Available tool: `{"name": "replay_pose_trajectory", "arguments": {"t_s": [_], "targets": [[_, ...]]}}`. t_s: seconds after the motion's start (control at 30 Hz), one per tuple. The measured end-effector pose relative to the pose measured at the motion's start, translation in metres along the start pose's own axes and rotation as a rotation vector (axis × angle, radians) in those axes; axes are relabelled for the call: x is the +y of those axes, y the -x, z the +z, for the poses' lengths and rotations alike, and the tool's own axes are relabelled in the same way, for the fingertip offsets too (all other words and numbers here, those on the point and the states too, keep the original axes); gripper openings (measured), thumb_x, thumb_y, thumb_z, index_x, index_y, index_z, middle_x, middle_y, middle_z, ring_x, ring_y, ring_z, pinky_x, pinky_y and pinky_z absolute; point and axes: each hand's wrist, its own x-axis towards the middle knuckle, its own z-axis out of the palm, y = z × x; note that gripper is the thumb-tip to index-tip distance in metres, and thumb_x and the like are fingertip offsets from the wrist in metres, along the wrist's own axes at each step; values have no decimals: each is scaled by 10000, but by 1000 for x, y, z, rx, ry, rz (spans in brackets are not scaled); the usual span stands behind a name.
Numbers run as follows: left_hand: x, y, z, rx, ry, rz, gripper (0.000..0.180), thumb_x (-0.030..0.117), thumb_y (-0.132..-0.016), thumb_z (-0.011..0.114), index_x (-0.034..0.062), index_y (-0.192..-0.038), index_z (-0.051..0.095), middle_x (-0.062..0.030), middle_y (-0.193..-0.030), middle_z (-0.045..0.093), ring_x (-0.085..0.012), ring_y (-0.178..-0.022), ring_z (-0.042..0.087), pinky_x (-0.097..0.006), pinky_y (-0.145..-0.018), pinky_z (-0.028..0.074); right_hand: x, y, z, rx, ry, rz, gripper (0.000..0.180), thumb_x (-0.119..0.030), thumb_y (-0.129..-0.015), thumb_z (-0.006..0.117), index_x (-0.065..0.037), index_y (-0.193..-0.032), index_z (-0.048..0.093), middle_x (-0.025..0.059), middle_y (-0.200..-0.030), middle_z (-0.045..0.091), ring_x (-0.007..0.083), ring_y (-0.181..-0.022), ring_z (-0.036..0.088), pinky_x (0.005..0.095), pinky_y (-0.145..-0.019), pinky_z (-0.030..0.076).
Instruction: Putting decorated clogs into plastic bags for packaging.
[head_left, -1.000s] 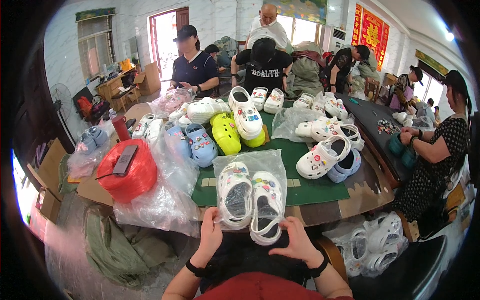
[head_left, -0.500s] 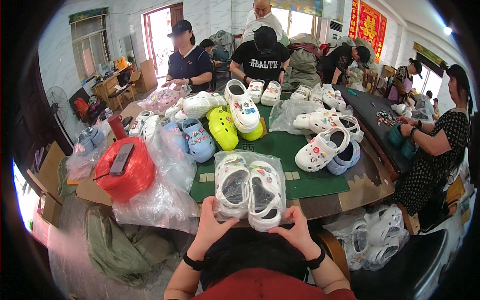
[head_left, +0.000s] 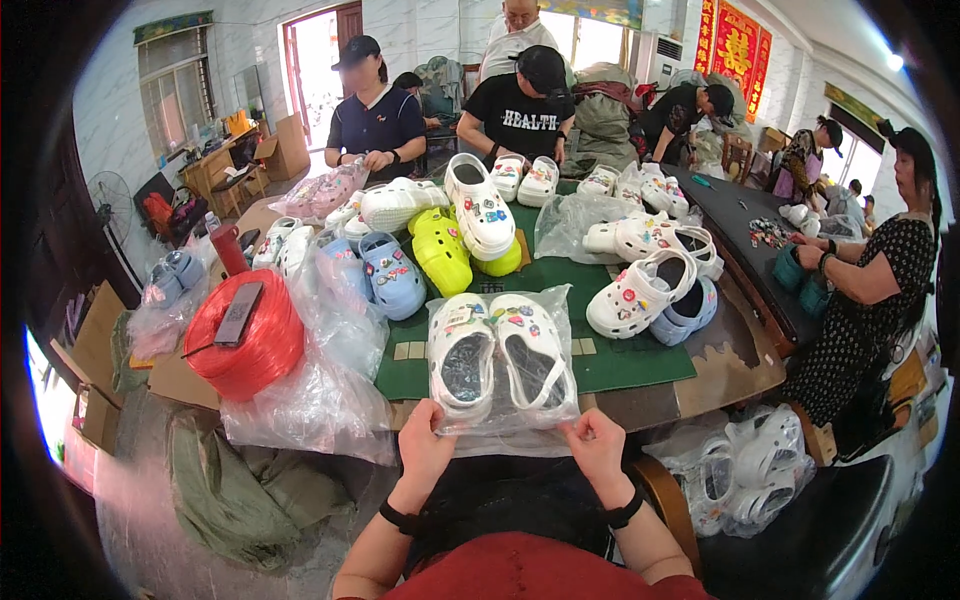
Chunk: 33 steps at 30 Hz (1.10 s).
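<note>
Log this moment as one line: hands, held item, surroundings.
left hand: pinching bag edge | right hand: pinching bag edge | clear bag: holds white clog pair, on table edge | beside: red twine spool

White clogs [head_left: 500,355] dotted with many-coloured charms, sealed in a clear plastic bag [head_left: 555,405].

The surface [head_left: 745,350] is brown wood under a dark green mat [head_left: 640,360] marked with pale square tiles. On it stand neon yellow-green clogs [head_left: 440,250], pale blue clogs [head_left: 393,277] with small coloured charms, and white clogs by the mat edge [head_left: 640,292] studded with red, pink and blue charms over a light blue one [head_left: 688,312]. A bright red spool of twine [head_left: 245,345] carries a dark grey flat block [head_left: 239,313]. Crumpled bags [head_left: 310,400] are clear and glossy. An olive-green sack [head_left: 230,490] lies on the floor. Each wrist wears a black band [head_left: 398,518]; the garment below is red [head_left: 530,570].
</note>
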Motion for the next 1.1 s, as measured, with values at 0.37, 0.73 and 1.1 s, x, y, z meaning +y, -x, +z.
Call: {"name": "replay_pose_trajectory", "arguments": {"t_s": [0.37, 0.73, 1.1], "targets": [[9, -2, 7, 47, 124, 86, 447, 129, -730, 841, 32, -762, 406, -92, -674, 383, -244, -641, 393, -361, -598, 392, -15, -5, -12, 160, -2, -127, 216, -99, -761, 760, -75, -916, 612, 121, -706, 648, 315, -649, 665, 390, -591, 512], [0, 7, -15, -172, -36, 219, 244, -57, -769, 617, 16, -996, 570, -152, -895, 548, -313, -821, 580, -386, -728, 472, -14, 7, -41, -115, 179, -130, 188, -71, -812, 682, -99, -985, 613, 84, -804, 618, 264, -704, 651, 375, -631, 509], [6, 26, -55, -307, -107, 242, 759, -112, -784, 460, 34, -1521, 346, -261, -1342, 529, -418, -1150, 565, -406, -915, 488, -61, 0, -71, -248, 22, -438, 712, -318, -737, 829, -121, -1351, 529, 169, -1290, 531, 380, -1224, 497, 475, -1051, 393]]}}
